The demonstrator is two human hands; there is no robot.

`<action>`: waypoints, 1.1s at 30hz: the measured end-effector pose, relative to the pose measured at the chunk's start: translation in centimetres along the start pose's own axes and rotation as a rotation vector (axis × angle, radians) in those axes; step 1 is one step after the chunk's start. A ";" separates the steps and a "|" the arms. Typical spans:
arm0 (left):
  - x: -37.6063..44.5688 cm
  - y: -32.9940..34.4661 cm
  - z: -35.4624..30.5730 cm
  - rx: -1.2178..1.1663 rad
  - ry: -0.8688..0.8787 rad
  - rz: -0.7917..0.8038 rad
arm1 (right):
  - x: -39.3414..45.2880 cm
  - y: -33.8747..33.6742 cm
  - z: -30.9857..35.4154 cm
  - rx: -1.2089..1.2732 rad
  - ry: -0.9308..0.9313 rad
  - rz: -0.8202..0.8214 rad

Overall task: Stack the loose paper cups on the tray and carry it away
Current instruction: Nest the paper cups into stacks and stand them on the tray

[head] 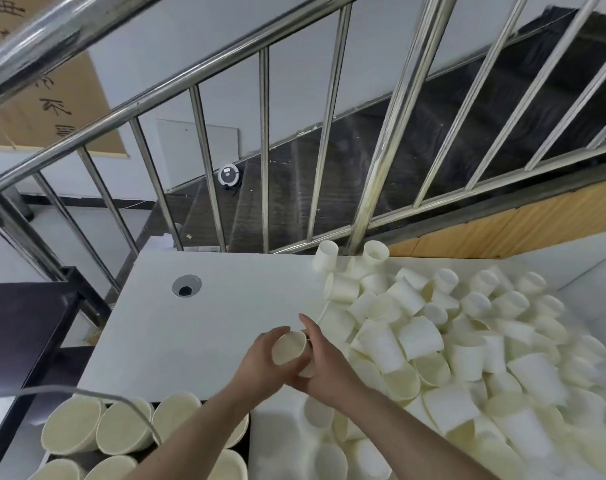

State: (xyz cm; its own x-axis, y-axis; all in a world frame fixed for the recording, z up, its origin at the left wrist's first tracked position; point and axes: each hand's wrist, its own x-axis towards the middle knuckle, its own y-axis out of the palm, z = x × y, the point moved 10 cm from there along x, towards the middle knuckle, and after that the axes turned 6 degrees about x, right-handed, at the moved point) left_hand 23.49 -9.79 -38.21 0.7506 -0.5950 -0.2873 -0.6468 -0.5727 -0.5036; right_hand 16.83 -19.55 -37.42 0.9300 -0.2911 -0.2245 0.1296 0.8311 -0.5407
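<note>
Stacked cups [128, 427] nearest; both hands grip cup [289, 348] mid-table.

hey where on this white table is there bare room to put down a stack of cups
The bare patch of white table lies between the round cable hole and the pile of loose cups, ahead of both hands. The table's right side is crowded with cups, and the near-left tray is full.

Indoor work area beside a stairwell: steel railing [267, 147] and dark stairs [416, 133] beyond the hand [260, 358], white table [204, 327] under it heaped with paper cups [468, 341].
</note>
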 end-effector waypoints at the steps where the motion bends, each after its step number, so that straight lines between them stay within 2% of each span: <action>1: -0.1 0.1 -0.3 0.013 0.012 -0.015 | -0.3 -0.1 0.1 -0.010 -0.009 0.005; 3: -0.4 -0.2 -0.4 0.071 0.017 -0.050 | -1.1 -0.1 0.4 -0.076 -0.029 0.027; 5: -0.5 -0.7 -0.2 0.209 0.007 -0.081 | -2.2 -0.2 0.5 -0.244 -0.050 0.082; 8: -0.5 -0.6 0.9 0.453 -0.019 -0.061 | -3.4 0.7 -0.3 -0.538 -0.057 0.208; 11: -0.4 -0.2 1.6 0.638 -0.017 -0.036 | -4.1 2.3 -2.0 -0.728 -0.021 0.342; 15: 0.0 0.4 2.3 0.715 -0.006 -0.030 | -3.9 3.2 -2.8 -0.824 -0.032 0.391; 21: 0.3 0.8 3.4 0.744 -0.021 0.005 | -3.4 3.3 -2.5 -0.821 -0.054 0.377; 26: 0.5 0.9 3.5 0.741 0.016 0.035 | -2.6 0.9 -1.2 -0.663 -0.041 0.233; 31: 0.4 1.1 1.6 0.569 0.192 0.038 | -1.3 -4.4 -1.7 -0.054 0.142 -0.119; 33: 0.0 0.7 -0.2 0.462 0.256 -0.004 | -1.1 -5.3 -2.5 0.221 0.233 -0.186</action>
State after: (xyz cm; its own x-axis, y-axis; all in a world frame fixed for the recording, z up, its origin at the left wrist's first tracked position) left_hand 23.00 -10.33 -38.38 0.6589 -0.7448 -0.1057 -0.4737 -0.3017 -0.8274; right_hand 14.25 -24.78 -36.30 0.7835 -0.5260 -0.3307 0.3841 0.8284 -0.4076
